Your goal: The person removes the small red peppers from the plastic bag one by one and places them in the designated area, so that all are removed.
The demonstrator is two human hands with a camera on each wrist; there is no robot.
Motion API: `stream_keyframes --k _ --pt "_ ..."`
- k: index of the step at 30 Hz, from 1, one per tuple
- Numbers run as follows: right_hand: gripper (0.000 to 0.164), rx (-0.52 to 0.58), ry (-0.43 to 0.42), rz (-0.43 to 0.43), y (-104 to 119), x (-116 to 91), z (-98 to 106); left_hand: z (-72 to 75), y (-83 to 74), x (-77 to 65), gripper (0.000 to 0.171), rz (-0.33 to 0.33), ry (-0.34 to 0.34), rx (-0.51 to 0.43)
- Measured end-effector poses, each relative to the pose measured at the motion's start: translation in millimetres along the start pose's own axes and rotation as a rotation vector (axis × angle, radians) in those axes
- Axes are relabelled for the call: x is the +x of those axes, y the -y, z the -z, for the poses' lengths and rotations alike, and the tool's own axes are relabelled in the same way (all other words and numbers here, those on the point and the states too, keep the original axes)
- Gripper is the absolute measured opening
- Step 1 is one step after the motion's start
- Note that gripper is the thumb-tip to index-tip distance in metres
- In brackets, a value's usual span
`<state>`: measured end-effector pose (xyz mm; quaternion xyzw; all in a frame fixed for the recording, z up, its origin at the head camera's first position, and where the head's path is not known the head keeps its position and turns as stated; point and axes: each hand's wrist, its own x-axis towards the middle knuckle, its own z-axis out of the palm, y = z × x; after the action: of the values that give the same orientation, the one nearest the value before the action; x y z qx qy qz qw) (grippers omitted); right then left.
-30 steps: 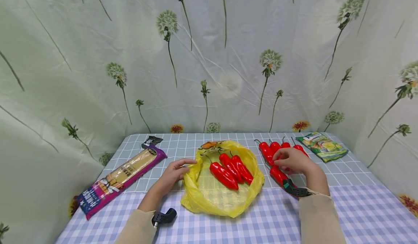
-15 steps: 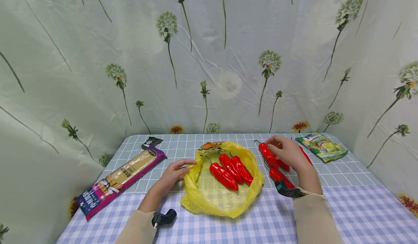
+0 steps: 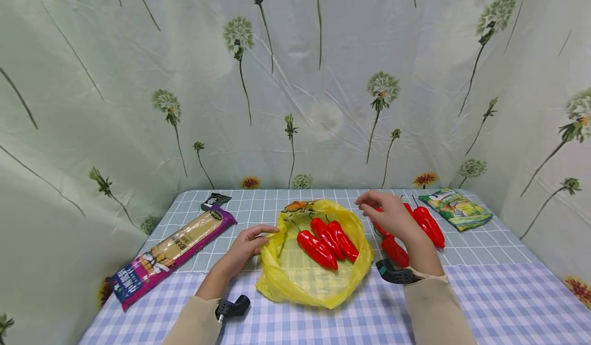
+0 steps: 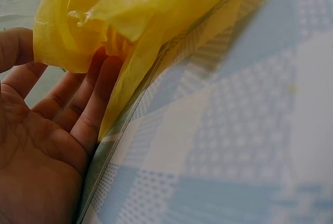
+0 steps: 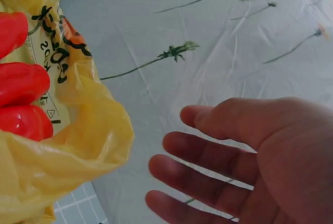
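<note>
My left hand [image 3: 247, 245] holds the left rim of a yellow plastic bag [image 3: 295, 293], its fingertips partly hidden by the plastic in the left wrist view. Inside the bag lie three red peppers [image 3: 317, 249], glossy with thin dark stems. To the right of the bag is my right hand [image 3: 388, 212], above more red peppers, some of which it covers in the head view. In the right wrist view the fingers [image 5: 200, 156] are spread and hold nothing. One loose red pepper [image 3: 394, 251] lies below that hand, and another red pepper [image 3: 429, 227] lies to its right.
A long purple-edged packet [image 3: 173, 252] lies at left, with a small black packet [image 3: 215, 200] behind it. At the back right corner is a green and yellow packet [image 3: 457, 209]. A checked cloth [image 3: 323, 329] covers the table, before a flower-print curtain [image 3: 332, 104].
My right hand has moved left over the loose peppers, toward the bag, uncovering peppers on the right. The left hand stays at the bag's rim.
</note>
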<state>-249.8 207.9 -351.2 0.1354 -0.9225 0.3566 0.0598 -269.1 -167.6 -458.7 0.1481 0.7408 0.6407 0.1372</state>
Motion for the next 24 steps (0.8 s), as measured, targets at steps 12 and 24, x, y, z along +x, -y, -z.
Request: stream_keyframes --k 12,24 --pt "0.026 -0.024 0.134 0.087 19 0 -7 0.5 0.9 -0.6 0.038 -0.015 0.007 0.018" --pt "0.028 0.009 0.252 0.150 33 4 -33 0.8 1.4 -0.2 0.038 -0.008 0.001 0.022"
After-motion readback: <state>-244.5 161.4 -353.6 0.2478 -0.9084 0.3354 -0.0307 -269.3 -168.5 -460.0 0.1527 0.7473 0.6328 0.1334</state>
